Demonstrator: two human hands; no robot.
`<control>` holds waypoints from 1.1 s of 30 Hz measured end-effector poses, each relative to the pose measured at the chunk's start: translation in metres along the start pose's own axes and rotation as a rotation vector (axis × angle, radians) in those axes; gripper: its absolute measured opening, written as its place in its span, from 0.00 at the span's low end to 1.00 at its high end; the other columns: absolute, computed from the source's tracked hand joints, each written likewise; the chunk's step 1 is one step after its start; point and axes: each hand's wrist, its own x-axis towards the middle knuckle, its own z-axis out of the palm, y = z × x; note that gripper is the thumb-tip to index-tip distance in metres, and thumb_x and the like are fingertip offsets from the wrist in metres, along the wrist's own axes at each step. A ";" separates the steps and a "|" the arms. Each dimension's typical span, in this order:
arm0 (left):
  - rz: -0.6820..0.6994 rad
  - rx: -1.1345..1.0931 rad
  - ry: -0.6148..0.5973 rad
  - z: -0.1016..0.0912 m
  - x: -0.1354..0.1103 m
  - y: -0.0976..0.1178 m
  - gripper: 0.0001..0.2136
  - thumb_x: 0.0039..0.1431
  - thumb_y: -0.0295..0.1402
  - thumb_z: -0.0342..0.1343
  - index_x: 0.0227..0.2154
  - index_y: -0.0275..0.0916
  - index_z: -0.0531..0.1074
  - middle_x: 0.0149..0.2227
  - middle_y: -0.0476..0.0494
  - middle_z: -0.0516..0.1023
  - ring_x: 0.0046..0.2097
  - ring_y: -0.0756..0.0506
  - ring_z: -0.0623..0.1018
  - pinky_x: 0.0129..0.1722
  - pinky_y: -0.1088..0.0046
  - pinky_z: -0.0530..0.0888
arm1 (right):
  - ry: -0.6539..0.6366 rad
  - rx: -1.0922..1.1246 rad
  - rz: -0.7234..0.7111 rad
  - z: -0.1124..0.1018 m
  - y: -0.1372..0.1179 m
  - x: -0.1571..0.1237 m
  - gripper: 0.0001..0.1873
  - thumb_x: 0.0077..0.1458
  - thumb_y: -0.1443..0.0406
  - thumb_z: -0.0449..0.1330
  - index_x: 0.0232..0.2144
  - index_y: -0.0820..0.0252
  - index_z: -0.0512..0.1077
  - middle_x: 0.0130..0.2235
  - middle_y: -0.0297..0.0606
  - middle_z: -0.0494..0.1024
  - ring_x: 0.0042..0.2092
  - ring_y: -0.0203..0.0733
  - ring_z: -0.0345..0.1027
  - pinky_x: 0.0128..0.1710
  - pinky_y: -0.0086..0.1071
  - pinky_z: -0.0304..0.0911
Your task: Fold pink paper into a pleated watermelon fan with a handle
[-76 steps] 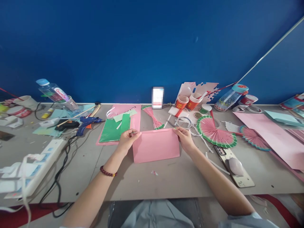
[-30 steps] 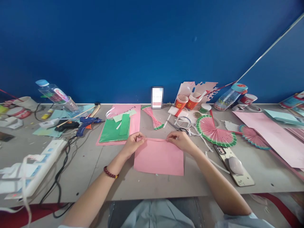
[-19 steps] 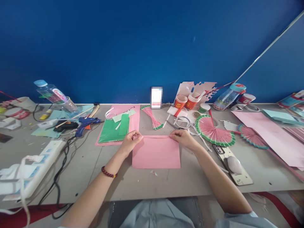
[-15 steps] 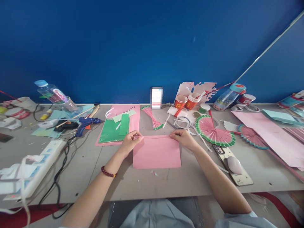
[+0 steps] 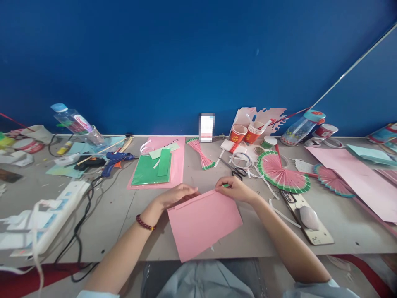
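A pink sheet of paper [image 5: 204, 223] lies tilted in front of me, its far edge folded into a narrow strip. My right hand [image 5: 233, 189] pinches the sheet near its far right corner. A small green bit shows at those fingers; I cannot tell what it is. Beside the folded edge on the left, my left hand [image 5: 178, 195] has its fingers stretched out, not gripping the paper. Black-handled scissors [image 5: 238, 171] rest just beyond my right hand. Past my left hand is a green paper pack [image 5: 145, 174] on a larger pink sheet [image 5: 178, 165].
Pleated watermelon-coloured fans [image 5: 283, 171] lie to the right, near a phone [image 5: 324, 236] with a white mouse-shaped object on it. On the left are a blue glue gun [image 5: 113, 161], a power strip [image 5: 66, 211] and cables. Red paper cups [image 5: 238, 134] stand at the back.
The pink sheet has turned, its left side coming nearer to me. My left hand has let go of the far left corner; my right hand still pinches the right side.
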 end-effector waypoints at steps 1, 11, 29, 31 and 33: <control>0.017 0.028 -0.010 0.002 0.000 0.000 0.18 0.47 0.47 0.60 0.26 0.35 0.78 0.27 0.39 0.79 0.25 0.46 0.74 0.22 0.74 0.66 | -0.004 -0.008 -0.008 0.002 -0.001 0.000 0.10 0.51 0.59 0.57 0.26 0.58 0.74 0.30 0.34 0.76 0.32 0.37 0.66 0.31 0.28 0.57; 0.126 0.250 0.045 0.005 0.007 -0.009 0.15 0.48 0.45 0.60 0.26 0.36 0.80 0.28 0.41 0.80 0.27 0.46 0.74 0.24 0.74 0.67 | 0.059 -0.009 -0.002 0.010 0.001 0.003 0.11 0.50 0.58 0.57 0.25 0.58 0.75 0.28 0.33 0.75 0.28 0.34 0.63 0.27 0.27 0.55; 0.111 0.525 0.110 0.002 0.007 -0.008 0.23 0.52 0.51 0.52 0.21 0.33 0.73 0.19 0.51 0.69 0.24 0.52 0.61 0.24 0.76 0.57 | 0.079 -0.020 0.165 0.013 0.011 0.005 0.14 0.50 0.56 0.57 0.26 0.60 0.74 0.25 0.31 0.71 0.24 0.31 0.56 0.23 0.26 0.52; 0.094 0.522 0.115 0.001 0.007 -0.008 0.22 0.51 0.50 0.54 0.24 0.33 0.75 0.22 0.49 0.72 0.25 0.51 0.64 0.25 0.76 0.59 | 0.078 -0.023 0.158 0.013 0.012 0.005 0.14 0.50 0.56 0.56 0.26 0.60 0.74 0.25 0.31 0.71 0.24 0.31 0.56 0.23 0.26 0.52; 0.083 0.513 0.122 0.000 0.008 -0.010 0.21 0.50 0.50 0.55 0.27 0.33 0.77 0.25 0.47 0.76 0.27 0.50 0.68 0.27 0.76 0.62 | 0.079 -0.030 0.145 0.013 0.012 0.006 0.14 0.50 0.56 0.56 0.25 0.60 0.74 0.26 0.31 0.72 0.25 0.31 0.57 0.24 0.26 0.53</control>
